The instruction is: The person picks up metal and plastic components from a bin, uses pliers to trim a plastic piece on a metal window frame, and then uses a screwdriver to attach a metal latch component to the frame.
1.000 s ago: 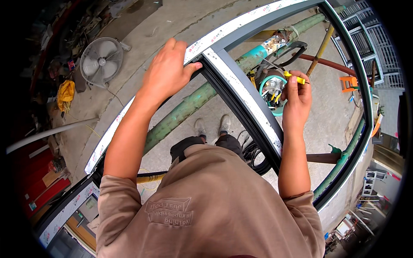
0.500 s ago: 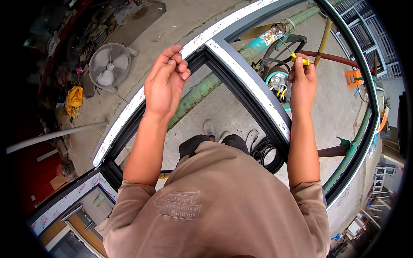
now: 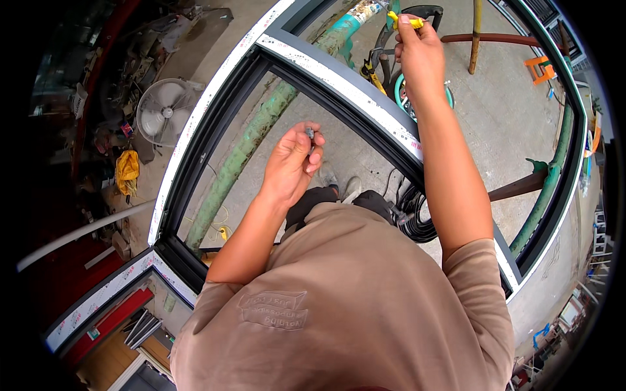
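My left hand (image 3: 290,163) is closed, pinching a small grey metal-looking piece (image 3: 310,132) between thumb and fingers; its exact kind is too small to tell. This hand hovers over the opening of a dark window frame (image 3: 352,111) edged with white printed film. My right hand (image 3: 422,62) is closed around the yellow handle of a screwdriver (image 3: 415,23), farther out, over the neighbouring opening beyond the frame's crossbar. The screwdriver's shaft can hardly be made out here.
Green pipes (image 3: 251,137) run beneath the frame. A turquoise-rimmed bucket (image 3: 450,98) with tools is partly behind my right forearm. Black coiled cable (image 3: 417,221) lies by my feet. A fan (image 3: 166,112) stands to the left, an orange stool (image 3: 540,70) to the far right.
My left hand has come off the frame's left edge, inward and toward me, and the small grey piece now shows. My right hand with the screwdriver has moved farther out and left.
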Motion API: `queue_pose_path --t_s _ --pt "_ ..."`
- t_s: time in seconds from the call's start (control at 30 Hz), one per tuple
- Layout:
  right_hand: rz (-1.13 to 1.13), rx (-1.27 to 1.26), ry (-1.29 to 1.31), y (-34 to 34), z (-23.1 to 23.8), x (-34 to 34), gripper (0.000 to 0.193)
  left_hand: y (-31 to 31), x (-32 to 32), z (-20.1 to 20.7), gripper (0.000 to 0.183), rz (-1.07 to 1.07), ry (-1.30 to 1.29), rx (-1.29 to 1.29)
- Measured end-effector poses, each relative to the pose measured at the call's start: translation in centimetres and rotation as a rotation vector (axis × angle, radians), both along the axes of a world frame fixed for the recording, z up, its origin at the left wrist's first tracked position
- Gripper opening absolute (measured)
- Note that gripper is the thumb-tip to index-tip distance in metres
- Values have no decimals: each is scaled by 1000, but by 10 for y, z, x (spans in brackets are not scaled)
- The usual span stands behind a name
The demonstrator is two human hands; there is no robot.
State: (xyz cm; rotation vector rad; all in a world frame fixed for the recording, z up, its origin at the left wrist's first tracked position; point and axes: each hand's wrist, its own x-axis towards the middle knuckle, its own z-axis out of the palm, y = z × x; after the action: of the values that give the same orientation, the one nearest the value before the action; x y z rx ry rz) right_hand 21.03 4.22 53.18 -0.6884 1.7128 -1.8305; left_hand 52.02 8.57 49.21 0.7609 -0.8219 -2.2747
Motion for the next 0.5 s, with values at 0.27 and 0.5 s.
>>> queue_pose_path --t_s 0.27,0.5 --pt "-39 105 264 -4 -6 3 46 29 -4 20 50 87 33 -33" --pt "-60 179 301 -10 -5 -2 50 28 -6 16 44 97 66 48"
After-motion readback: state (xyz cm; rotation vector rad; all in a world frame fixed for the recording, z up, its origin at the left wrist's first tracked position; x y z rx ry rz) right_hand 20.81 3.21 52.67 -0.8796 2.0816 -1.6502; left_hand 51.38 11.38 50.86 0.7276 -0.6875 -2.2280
